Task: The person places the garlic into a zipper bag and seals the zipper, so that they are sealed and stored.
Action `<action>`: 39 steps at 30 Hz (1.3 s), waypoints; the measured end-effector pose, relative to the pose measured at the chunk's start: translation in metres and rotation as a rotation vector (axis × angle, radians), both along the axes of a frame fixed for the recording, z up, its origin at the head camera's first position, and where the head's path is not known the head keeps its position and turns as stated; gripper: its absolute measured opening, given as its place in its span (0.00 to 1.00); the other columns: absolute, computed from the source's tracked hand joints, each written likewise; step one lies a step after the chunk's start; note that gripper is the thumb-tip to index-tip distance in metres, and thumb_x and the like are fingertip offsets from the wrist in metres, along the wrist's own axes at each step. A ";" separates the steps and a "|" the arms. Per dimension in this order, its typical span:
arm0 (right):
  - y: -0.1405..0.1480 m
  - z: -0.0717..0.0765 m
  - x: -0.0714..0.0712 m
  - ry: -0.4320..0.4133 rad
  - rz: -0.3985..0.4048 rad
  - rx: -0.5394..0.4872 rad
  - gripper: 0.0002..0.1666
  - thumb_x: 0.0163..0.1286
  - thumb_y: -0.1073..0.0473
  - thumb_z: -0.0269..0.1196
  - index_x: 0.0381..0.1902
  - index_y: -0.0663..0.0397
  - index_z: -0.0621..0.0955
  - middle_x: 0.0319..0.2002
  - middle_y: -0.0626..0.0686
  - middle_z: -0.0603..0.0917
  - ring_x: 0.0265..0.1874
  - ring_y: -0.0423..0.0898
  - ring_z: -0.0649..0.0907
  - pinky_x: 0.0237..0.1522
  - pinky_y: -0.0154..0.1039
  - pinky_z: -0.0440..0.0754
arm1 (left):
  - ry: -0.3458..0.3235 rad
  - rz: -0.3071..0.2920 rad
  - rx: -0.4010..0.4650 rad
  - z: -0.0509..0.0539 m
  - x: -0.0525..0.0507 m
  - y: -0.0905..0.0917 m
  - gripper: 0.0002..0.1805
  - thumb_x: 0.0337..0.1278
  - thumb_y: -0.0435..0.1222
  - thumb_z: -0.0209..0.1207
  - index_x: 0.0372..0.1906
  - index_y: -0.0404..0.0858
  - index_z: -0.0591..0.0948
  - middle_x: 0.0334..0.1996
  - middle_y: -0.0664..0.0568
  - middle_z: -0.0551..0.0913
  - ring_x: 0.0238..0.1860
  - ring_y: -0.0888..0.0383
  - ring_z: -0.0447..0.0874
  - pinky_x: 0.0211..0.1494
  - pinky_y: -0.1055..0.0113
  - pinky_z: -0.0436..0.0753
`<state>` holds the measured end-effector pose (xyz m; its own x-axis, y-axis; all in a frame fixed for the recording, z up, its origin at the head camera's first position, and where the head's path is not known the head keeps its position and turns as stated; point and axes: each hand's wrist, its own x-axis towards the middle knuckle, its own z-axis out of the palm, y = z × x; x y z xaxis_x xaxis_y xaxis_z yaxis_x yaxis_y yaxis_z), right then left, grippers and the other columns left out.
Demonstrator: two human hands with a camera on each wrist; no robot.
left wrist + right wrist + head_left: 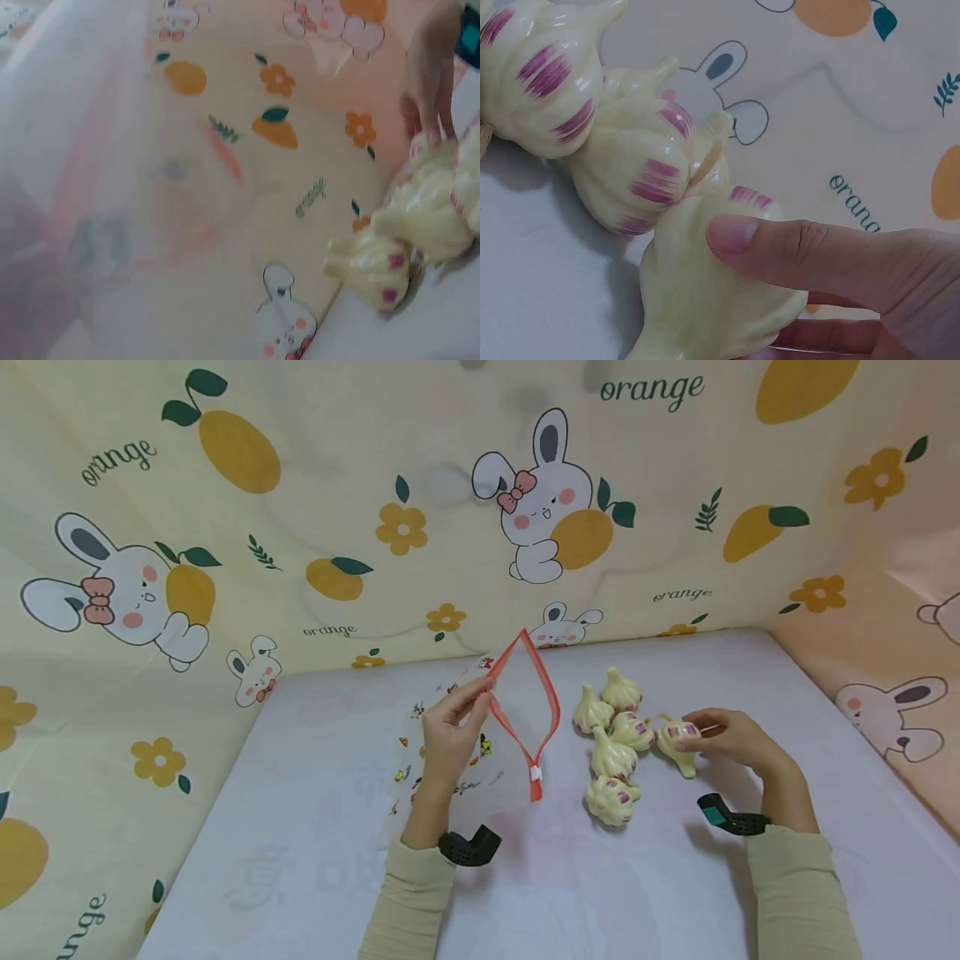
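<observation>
A clear plastic zip bag with small printed figures and a red zip edge is in my left hand. My left fingers pinch that edge at its left side, and the mouth gapes in a diamond shape with a white slider at its near end. My right hand grips a garlic bulb between thumb and fingers, at the right of the cluster. Several other garlic bulbs, cream with purple streaks, lie between the hands. In the left wrist view the bag's film blurs much of the scene.
The pale table reaches back to a cloth wall printed with rabbits and oranges. Another cloth side borders the table on the right. Black wrist cameras sit on both wrists.
</observation>
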<state>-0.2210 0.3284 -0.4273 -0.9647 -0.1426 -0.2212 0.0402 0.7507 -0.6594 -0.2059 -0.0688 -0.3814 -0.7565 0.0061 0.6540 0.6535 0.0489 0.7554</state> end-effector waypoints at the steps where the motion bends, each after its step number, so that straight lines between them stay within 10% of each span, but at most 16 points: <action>1: 0.000 0.000 0.000 -0.001 -0.002 0.002 0.42 0.62 0.42 0.66 0.62 0.67 0.70 0.60 0.72 0.72 0.53 0.62 0.77 0.46 0.44 0.80 | -0.030 0.003 0.022 0.001 0.001 0.002 0.12 0.59 0.24 0.58 0.47 0.22 0.81 0.45 0.28 0.84 0.46 0.67 0.86 0.51 0.77 0.83; 11: 0.001 0.003 0.000 -0.007 -0.020 0.001 0.42 0.63 0.41 0.65 0.63 0.66 0.70 0.61 0.71 0.71 0.54 0.62 0.74 0.47 0.48 0.79 | -0.343 0.003 0.319 0.011 0.009 0.009 0.17 0.53 0.24 0.63 0.49 0.21 0.79 0.40 0.40 0.88 0.38 0.68 0.89 0.46 0.75 0.84; 20: 0.000 0.013 0.006 0.006 -0.050 -0.017 0.44 0.63 0.39 0.64 0.66 0.65 0.67 0.62 0.72 0.69 0.56 0.64 0.73 0.50 0.59 0.77 | -0.331 0.022 0.354 0.012 0.008 0.009 0.15 0.54 0.24 0.63 0.47 0.21 0.81 0.33 0.63 0.89 0.38 0.69 0.89 0.47 0.75 0.84; 30: -0.012 0.026 0.006 0.111 -0.075 -0.053 0.43 0.64 0.42 0.64 0.66 0.66 0.68 0.59 0.71 0.76 0.54 0.58 0.78 0.53 0.49 0.80 | -0.349 0.047 0.343 0.016 0.002 0.011 0.14 0.55 0.27 0.64 0.46 0.22 0.82 0.33 0.57 0.90 0.36 0.70 0.88 0.44 0.77 0.84; 36: -0.023 0.037 0.005 0.178 -0.098 -0.086 0.40 0.63 0.44 0.66 0.63 0.65 0.72 0.55 0.67 0.80 0.39 0.27 0.78 0.44 0.30 0.77 | -0.359 0.038 0.385 0.016 0.002 0.008 0.15 0.54 0.26 0.63 0.46 0.20 0.81 0.33 0.55 0.90 0.35 0.69 0.88 0.44 0.77 0.84; 39: -0.029 0.042 0.004 0.227 -0.100 -0.125 0.36 0.62 0.46 0.67 0.60 0.65 0.74 0.46 0.50 0.84 0.34 0.17 0.75 0.39 0.21 0.74 | -0.358 0.026 0.405 0.016 0.001 0.008 0.16 0.55 0.26 0.63 0.47 0.18 0.80 0.31 0.60 0.89 0.35 0.69 0.88 0.44 0.77 0.84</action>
